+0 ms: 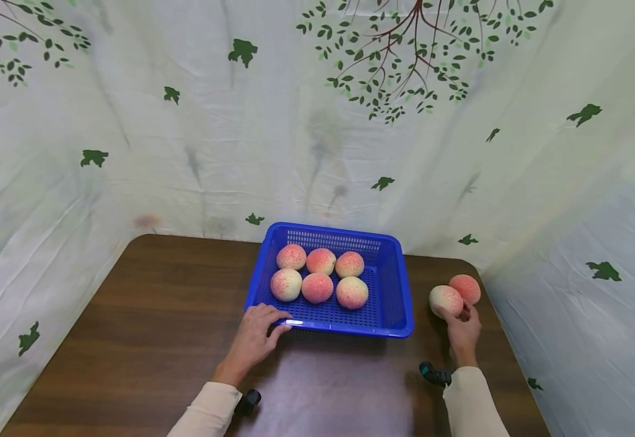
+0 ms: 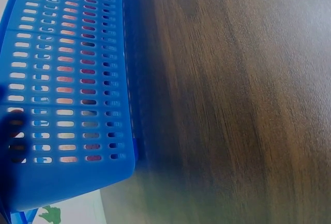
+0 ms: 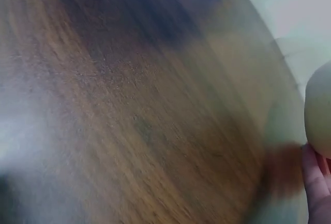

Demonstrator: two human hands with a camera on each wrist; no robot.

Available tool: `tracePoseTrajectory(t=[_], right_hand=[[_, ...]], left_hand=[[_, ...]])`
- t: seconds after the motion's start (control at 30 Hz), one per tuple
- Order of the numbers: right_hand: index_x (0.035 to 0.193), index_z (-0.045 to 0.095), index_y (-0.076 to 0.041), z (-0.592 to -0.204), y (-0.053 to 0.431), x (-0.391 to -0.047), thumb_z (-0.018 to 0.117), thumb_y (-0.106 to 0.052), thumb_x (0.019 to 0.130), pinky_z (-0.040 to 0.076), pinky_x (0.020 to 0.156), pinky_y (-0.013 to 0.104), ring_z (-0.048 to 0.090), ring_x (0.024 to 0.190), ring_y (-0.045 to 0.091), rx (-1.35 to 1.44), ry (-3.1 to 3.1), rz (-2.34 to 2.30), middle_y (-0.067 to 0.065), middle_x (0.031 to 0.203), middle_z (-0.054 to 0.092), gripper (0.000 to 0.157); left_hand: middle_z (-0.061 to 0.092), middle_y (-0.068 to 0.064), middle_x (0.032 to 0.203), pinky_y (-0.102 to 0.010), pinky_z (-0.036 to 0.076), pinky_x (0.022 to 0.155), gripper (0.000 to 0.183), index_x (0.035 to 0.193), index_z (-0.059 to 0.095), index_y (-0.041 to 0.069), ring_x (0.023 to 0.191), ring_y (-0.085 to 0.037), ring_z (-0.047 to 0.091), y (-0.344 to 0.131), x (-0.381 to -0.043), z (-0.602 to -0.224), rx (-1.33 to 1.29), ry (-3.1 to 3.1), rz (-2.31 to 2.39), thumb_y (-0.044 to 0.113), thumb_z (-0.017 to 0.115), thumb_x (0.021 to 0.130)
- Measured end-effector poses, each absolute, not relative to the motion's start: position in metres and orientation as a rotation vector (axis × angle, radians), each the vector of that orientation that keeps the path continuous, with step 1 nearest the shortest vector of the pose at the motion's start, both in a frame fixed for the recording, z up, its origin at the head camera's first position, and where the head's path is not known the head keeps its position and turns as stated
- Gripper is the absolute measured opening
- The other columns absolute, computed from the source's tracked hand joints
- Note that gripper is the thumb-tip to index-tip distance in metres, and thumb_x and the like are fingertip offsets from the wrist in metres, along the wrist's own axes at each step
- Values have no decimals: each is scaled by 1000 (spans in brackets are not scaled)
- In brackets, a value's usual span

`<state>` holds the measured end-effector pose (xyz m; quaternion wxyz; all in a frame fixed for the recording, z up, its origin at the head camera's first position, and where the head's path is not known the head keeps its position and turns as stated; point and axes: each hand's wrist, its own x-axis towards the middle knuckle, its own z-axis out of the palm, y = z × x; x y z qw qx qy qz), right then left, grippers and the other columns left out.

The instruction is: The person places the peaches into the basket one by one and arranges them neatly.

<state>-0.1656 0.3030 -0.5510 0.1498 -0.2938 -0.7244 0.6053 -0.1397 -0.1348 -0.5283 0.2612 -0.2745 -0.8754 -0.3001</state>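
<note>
A blue plastic basket (image 1: 344, 328) stands at the back of the table, with several peaches (image 1: 317, 287) in two rows inside it. My left hand (image 1: 253, 341) pinches its front rim near the left corner, fingers over the edge and thumb outside. In the left wrist view the slotted wall of the basket (image 2: 67, 177) fills the left side. On the right, my right hand (image 1: 463, 335) holds a pale peach (image 1: 445, 300). A redder peach (image 1: 466, 287) sits right behind it by the table's right edge. The right wrist view catches only part of the held peach (image 3: 319, 110) and some fingers (image 3: 314, 180).
The brown wooden table (image 1: 131, 328) has rounded back corners. A pale cloth with printed leaves (image 1: 213, 139) hangs behind it and along both sides. Inside the basket, the peaches sit toward the left, with bare mesh floor at the right.
</note>
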Motion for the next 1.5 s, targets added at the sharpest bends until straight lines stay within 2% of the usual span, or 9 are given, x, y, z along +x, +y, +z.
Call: tracePoseTrajectory(t=[0.23,0.37,0.47,0.67,1.0,1.2,1.3,1.5], right_hand=[[144,35,-5,-540,302,-159,78,-21,82,42,83,15,46,107,12,-752,-2043,1802,7,133,43,76],[144,34,-5,-531,301,-156,77,-17,83,42,78,10,48,108,12,-731,-2018,1832,0,127,44,76],[145,34,-7,-524,299,-155,77,-16,83,43,79,10,48,110,12,-698,-2010,1857,-3,125,44,76],[149,33,-9,-506,291,-154,74,-13,85,45,81,10,49,112,13,-575,-2029,1907,3,133,43,76],[146,34,-2,-475,263,-154,70,1,85,46,83,11,52,111,12,-389,-2084,1985,2,130,45,70],[140,39,-1,-470,243,-154,70,6,82,47,85,15,55,107,8,-216,-2122,2012,-1,124,49,66],[139,41,1,-469,233,-156,71,9,80,47,87,15,56,107,7,-135,-2148,1995,2,126,51,67],[141,41,-3,-467,214,-160,74,1,82,46,90,18,52,119,20,-38,-2293,1941,12,137,47,68]], left_hand=[[67,-1,81,-39,41,74,19,90,73,12,79,-19,58,-133,-140,-529,-733,-2402,-809,14,81,74],[67,1,82,-39,41,75,18,91,73,12,81,-20,58,-133,-139,-529,-726,-2421,-808,13,81,74],[67,0,82,-40,41,75,17,91,73,12,80,-20,59,-134,-138,-529,-720,-2434,-819,13,81,75],[68,-2,82,-40,42,76,17,92,73,12,80,-20,59,-134,-139,-529,-697,-2471,-835,14,80,77],[68,-2,84,-42,42,77,15,93,74,12,82,-21,59,-133,-140,-527,-692,-2486,-844,15,79,79],[68,-2,82,-40,41,76,14,92,73,12,81,-21,59,-134,-139,-526,-680,-2490,-845,15,79,79],[68,-3,83,-40,41,76,14,92,73,12,81,-21,58,-134,-139,-526,-681,-2497,-851,15,78,79],[69,-2,85,-41,42,77,14,93,74,12,83,-22,59,-134,-138,-523,-684,-2505,-855,15,78,80]])
